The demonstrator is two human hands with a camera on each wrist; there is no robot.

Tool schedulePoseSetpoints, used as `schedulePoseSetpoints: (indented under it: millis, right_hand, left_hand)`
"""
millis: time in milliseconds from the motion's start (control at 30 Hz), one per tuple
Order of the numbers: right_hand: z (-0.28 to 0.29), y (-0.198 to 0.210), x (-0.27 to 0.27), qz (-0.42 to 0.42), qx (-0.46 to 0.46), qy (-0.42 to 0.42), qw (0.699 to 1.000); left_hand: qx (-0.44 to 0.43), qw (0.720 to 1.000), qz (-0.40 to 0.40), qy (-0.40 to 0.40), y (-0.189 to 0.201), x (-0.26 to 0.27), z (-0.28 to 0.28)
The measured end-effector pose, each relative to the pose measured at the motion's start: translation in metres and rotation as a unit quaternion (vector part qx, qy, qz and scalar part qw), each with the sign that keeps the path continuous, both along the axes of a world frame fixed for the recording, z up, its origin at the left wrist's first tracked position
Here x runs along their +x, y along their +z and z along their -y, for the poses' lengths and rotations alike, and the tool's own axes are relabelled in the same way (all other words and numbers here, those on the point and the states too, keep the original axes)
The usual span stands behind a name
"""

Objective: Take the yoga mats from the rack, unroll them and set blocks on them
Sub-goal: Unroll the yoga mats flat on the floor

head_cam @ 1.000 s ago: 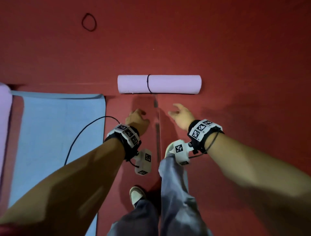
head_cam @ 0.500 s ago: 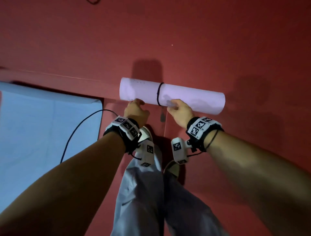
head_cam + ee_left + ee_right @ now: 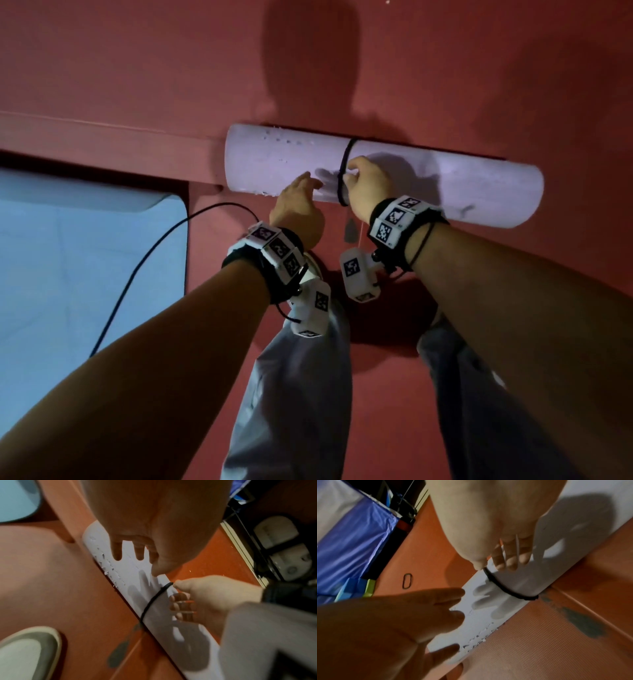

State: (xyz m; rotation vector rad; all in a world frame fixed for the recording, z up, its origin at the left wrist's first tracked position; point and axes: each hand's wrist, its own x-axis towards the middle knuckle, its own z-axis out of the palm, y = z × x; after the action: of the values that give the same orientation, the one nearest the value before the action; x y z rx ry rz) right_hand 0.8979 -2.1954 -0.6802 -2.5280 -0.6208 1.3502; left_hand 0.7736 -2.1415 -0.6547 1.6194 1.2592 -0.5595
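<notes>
One light blue yoga mat (image 3: 85, 274) already lies flat on the red floor (image 3: 137, 68) at the left of the head view, so at least one mat looks unrolled. No block shows on the part of it in frame. The work now is on a second, lilac rolled mat (image 3: 462, 192), which lies across the middle of the head view and is bound near its centre by a black elastic band (image 3: 343, 171). Freeing that band, unrolling the mat and setting blocks all appear to be left to do.

The right hand (image 3: 366, 185) rests on the roll just right of the band. In the left wrist view its thumb and forefinger (image 3: 180, 584) meet at the band on top of the roll, apparently pinching it, while the other fingers curl against the mat. The left hand (image 3: 298, 205) sits just left of the band with its fingers (image 3: 450, 593) straight and spread, holding nothing. Whether their tips touch the roll I cannot tell.

In the right wrist view a loose black band (image 3: 407, 580) lies on the floor beyond the roll, and blue and green blocks (image 3: 356, 588) show at the left edge, near a blue cover.
</notes>
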Motion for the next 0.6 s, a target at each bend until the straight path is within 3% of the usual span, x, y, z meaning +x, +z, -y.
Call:
schedulePoseSetpoints:
  millis: [233,400,500,600]
  right_hand:
    - [-0.015,-0.042,0.011,0.091,-0.041,0.118,0.988]
    - [-0.008,-0.041,0.021,0.061,-0.056,0.242,0.967]
    - [0.017,-0.038,0.038,0.019,-0.037,0.248,0.968]
    - [0.055,-0.036,0.070,0.039,-0.035,0.253,0.966]
  left_hand:
    - [0.073,0.996,-0.021,-0.043,-0.036,0.014,0.003]
    - [0.101,0.987,-0.108,-0.071,-0.038,0.032,0.020]
    - [0.071,0.979,-0.172,-0.085,-0.041,0.054,0.036]
    - [0.073,0.968,-0.225,-0.084,-0.049,0.066,0.047]
